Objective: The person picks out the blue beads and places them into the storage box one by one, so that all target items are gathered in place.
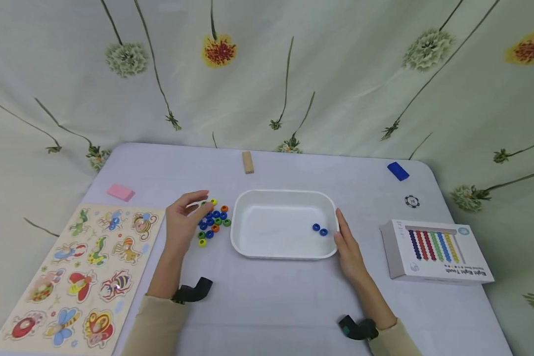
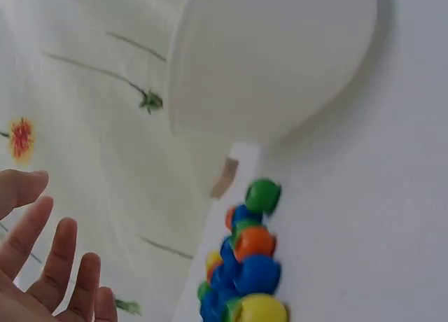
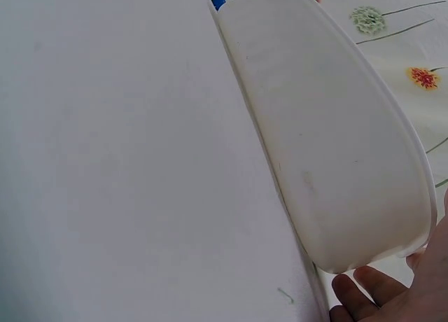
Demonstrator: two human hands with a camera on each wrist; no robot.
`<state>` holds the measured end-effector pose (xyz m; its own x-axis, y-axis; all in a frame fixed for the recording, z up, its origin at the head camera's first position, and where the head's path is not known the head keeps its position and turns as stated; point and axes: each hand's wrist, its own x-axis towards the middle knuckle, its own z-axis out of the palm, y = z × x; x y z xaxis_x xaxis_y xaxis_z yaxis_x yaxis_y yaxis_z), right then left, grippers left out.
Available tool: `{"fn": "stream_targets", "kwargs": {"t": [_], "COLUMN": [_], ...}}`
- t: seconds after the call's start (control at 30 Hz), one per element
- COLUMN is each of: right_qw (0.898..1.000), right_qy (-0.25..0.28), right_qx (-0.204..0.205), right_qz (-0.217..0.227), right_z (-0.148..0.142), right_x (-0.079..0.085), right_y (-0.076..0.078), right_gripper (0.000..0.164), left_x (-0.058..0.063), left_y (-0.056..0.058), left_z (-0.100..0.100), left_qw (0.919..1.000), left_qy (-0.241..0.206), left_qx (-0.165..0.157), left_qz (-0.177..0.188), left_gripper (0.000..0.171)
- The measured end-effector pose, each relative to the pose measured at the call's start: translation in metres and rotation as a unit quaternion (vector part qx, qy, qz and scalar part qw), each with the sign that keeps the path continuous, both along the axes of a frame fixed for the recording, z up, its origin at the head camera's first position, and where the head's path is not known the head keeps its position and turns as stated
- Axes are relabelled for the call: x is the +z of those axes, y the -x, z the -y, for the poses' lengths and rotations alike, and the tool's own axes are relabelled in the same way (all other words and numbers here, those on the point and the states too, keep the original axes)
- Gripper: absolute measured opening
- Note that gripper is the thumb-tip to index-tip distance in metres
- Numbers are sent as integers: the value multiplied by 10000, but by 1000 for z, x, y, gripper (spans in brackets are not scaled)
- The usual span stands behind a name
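Note:
A shallow white tray (image 1: 276,252) sits mid-table with two blue beads (image 1: 320,229) near its right end. At that end my right hand (image 1: 350,252) grips the rim, its thumb at the edge and fingers along the outer side; in the right wrist view, fingers (image 3: 357,294) show at the tray's corner. Left of the tray lies a group of loose blue, green, orange and yellow beads (image 1: 210,222). My left hand (image 1: 182,222) hovers at their left side, thumb and forefinger over the upper beads. The left wrist view shows its fingers (image 2: 56,266) spread and loosely bent, holding nothing.
A picture board of insects (image 1: 89,277) lies at left, with a pink block (image 1: 120,192) behind it. A wooden block (image 1: 247,162) stands near the back edge. On the right are a blue block (image 1: 398,171), a round chip (image 1: 412,201) and a toy box (image 1: 436,252).

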<state>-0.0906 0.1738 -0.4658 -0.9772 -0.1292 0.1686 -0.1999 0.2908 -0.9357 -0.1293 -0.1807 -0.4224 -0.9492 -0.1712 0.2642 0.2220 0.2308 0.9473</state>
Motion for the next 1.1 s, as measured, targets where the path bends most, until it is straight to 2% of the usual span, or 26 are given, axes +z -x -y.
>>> {"fn": "stream_targets", "kwargs": {"t": [0.1, 0.2, 0.3, 0.4, 0.57, 0.67, 0.8, 0.93, 1.1], "right_qw": [9999, 9999, 9999, 9999, 9997, 9997, 9997, 9998, 9999], "right_qy": [-102, -106, -81, -112, -169, -171, -192, -116, -103], "right_qx": [-18, -67, -58, -110, -155, -157, -166, -134, -83], "right_qz": [-70, -45, -37, -29, -48, -6, 36, 59, 76], "right_z": [-5, -5, -4, -4, -7, -7, -6, -3, 4], "right_x": [-11, -15, -16, -16, -20, -20, -16, -6, 9], "right_y": [3, 3, 3, 2, 2, 2, 3, 1, -3], "right_gripper": [51, 50, 50, 50, 49, 50, 52, 53, 51], "left_x": [-18, -31, -45, -61, -67, -70, -70, -67, -59], "left_y": [0, -3, -4, -3, 0, 2, 6, 10, 13], "left_z": [24, 34, 39, 43, 41, 40, 38, 36, 34], "left_qw": [9982, 9939, 9898, 9838, 9690, 9644, 9603, 9579, 9498], "left_qy": [-84, 186, 277, 574, 1172, 1502, 1914, 2155, 2457], "left_qx": [522, 835, 1009, 1085, 1224, 1297, 1242, 1170, 1232], "left_qz": [298, 701, 969, 1303, 1796, 1747, 1606, 1493, 1495], "left_gripper": [32, 32, 32, 35, 38, 36, 34, 30, 24]}}
